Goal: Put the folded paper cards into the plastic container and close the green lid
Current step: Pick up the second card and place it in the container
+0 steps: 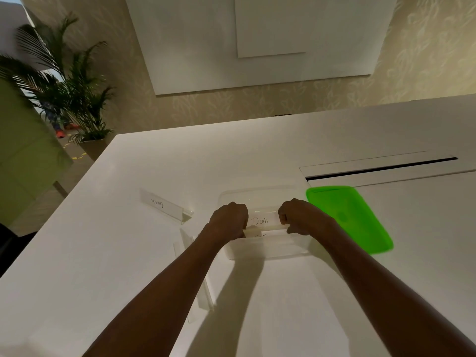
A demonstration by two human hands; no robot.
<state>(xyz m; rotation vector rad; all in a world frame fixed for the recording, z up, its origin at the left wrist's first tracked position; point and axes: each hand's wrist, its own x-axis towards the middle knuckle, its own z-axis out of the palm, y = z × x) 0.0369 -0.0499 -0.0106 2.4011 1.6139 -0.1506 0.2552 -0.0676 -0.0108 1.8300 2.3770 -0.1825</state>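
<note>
A person's left hand (229,217) and right hand (300,216) each curl round one end of the folded DOG card (262,221), holding it level over the open plastic container (257,195) on the white bench (180,163). The green lid (347,217) lies just right of the container, seemingly set aside for closing. A GIRAFFE card (162,204) stands to the left.
</note>
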